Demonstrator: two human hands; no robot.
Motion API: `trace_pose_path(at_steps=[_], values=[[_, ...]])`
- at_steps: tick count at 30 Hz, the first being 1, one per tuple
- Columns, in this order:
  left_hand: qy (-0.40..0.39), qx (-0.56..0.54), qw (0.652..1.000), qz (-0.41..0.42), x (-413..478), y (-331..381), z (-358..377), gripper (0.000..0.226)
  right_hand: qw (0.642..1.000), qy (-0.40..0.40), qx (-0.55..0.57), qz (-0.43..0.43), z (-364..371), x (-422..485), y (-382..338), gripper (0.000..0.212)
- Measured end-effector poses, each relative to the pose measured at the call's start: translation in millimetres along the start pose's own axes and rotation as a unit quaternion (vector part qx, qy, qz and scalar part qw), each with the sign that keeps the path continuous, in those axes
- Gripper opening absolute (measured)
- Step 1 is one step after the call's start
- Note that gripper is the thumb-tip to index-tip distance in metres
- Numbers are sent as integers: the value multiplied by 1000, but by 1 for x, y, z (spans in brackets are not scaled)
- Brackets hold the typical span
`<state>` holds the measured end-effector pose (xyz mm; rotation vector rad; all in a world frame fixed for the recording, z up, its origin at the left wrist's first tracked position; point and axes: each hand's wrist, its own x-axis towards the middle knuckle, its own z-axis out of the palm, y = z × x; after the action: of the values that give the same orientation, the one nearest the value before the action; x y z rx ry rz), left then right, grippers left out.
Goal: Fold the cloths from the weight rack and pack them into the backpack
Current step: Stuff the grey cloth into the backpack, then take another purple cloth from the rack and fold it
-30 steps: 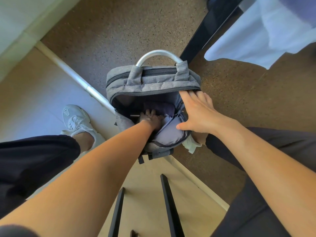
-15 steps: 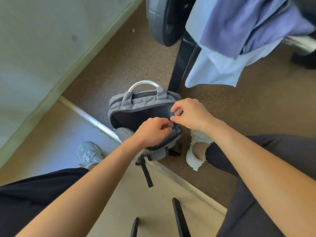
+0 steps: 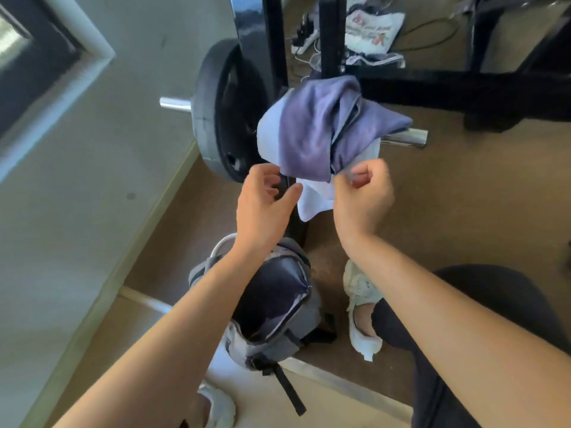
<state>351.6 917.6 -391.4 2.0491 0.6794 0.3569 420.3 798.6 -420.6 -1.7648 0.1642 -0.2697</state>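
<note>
A purple cloth (image 3: 312, 131) hangs over a chrome peg (image 3: 404, 138) of the black weight rack (image 3: 332, 35), with a white cloth (image 3: 315, 200) showing beneath it. My left hand (image 3: 265, 196) is raised to the purple cloth's lower left edge, fingers apart and holding nothing. My right hand (image 3: 363, 193) is curled at the lower right corner and seems to pinch it. The grey backpack (image 3: 304, 322) stands open on the floor below my arms, between my feet, and its inside is dark.
A black weight plate (image 3: 222, 112) sits on a bar left of the cloths. Rack legs (image 3: 432, 84) cross the brown floor behind. A printed cloth (image 3: 374, 29) and a power strip (image 3: 304, 41) lie at the back. A wall (image 3: 92, 180) runs along the left.
Both hands left the backpack's opening and rose to the cloths on the rack. My view tilted up, so the rack and plate now fill the top.
</note>
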Motion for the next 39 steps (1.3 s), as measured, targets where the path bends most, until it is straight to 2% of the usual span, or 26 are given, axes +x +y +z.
trace_pose_path(at_steps=[2, 4, 5, 8, 10, 14, 17, 19, 23, 25, 28, 31, 35, 38, 39], values=[[8, -36, 999, -25, 17, 16, 11, 68, 998, 0, 57, 20, -2, 10, -6, 23], [-6, -72, 995, -70, 33, 25, 20, 79, 990, -19, 122, 61, -4, 19, -13, 24], [-10, -81, 993, -88, 41, 27, 23, 72, 987, -32, 141, 72, -5, 22, -15, 22], [4, -57, 996, -72, 48, 39, 27, 26, 979, -65, 174, 83, -6, 28, -19, 19], [-9, -98, 995, -36, 44, 51, 29, 15, 976, -85, 182, 83, -6, 30, -19, 18], [-51, -256, 965, 1, 35, 89, 25, 12, 970, -114, 196, 86, -8, 31, -18, 17], [-23, -355, 934, -35, 34, 103, 15, 27, 959, -132, 214, 133, -9, 31, -18, 28], [-15, -381, 923, -53, 30, 104, 8, 31, 951, -141, 229, 155, -11, 30, -20, 28], [-10, -349, 930, -117, 17, 86, -18, 19, 938, -172, 268, 137, -17, 25, -26, 25], [-36, -330, 932, -147, 6, 77, -36, 33, 926, -185, 292, 150, -20, 24, -30, 30], [-39, -309, 940, -140, -13, 65, -64, 20, 901, -217, 328, 183, -22, 23, -30, 38], [-94, -278, 943, -154, -41, 58, -90, 21, 894, -237, 323, 202, -26, 24, -31, 45], [-105, -141, 974, -144, -79, 47, -122, 32, 917, -255, 240, 191, -34, 19, -41, 44], [-103, -76, 985, -115, -98, 43, -134, 24, 944, -270, 148, 116, -40, 9, -45, 56], [-83, -70, 986, -124, -102, 41, -137, 29, 950, -269, 122, 101, -41, 5, -45, 62]])
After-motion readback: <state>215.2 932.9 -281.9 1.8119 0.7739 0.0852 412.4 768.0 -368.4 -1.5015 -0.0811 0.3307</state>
